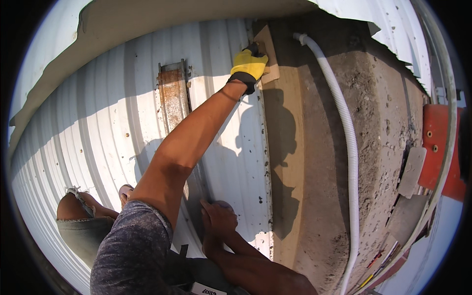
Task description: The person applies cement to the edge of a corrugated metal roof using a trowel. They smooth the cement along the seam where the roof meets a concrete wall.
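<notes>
My left arm reaches far forward. A yellow work glove with a dark cuff covers my left hand, closed on the dark handle of a flat tan hand float. The float's board lies over the far part of a smooth tan mortar strip, beside the white ribbed metal sheet. My bare right hand is low and near me, by the tip of a shoe, with its fingers partly stretched. I see no tool in it. Its palm side is hidden.
A white corrugated hose runs along the rough grey-brown surface at right. Across the ribbed sheet lies a rusty metal channel. An orange panel and grey slabs stand far right. Jagged sheet edges overhang above.
</notes>
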### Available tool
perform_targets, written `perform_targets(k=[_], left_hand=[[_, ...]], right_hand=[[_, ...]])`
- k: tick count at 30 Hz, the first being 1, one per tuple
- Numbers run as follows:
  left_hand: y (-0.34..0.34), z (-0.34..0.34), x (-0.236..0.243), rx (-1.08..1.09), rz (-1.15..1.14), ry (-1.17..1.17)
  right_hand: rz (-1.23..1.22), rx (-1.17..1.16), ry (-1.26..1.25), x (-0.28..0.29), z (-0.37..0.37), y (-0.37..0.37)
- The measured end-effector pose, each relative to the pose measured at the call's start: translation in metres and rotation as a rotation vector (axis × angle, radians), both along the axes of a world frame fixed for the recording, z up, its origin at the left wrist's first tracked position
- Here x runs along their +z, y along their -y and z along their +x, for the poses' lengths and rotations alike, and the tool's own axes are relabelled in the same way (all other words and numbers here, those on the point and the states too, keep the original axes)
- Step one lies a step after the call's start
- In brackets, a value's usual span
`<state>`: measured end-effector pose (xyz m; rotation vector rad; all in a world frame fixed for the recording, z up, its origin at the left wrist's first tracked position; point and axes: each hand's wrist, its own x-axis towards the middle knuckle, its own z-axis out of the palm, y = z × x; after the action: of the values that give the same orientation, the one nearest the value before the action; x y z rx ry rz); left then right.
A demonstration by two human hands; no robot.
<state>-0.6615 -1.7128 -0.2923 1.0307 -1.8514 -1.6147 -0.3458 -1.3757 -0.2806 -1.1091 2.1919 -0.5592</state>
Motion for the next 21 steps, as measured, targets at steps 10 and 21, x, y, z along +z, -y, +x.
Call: perform_targets(k=[10,21], left_hand=[[0.022,0.005,-0.02,0.069,-0.126,-0.081],[-0.095,0.054,-0.04,0.001,0.108,-0.264]], right_hand=[[-0.146,0.005,-0.078,-0.002,0.007,-0.004],[0.217,0.11,0.133,0.025,-0.019,0.014]])
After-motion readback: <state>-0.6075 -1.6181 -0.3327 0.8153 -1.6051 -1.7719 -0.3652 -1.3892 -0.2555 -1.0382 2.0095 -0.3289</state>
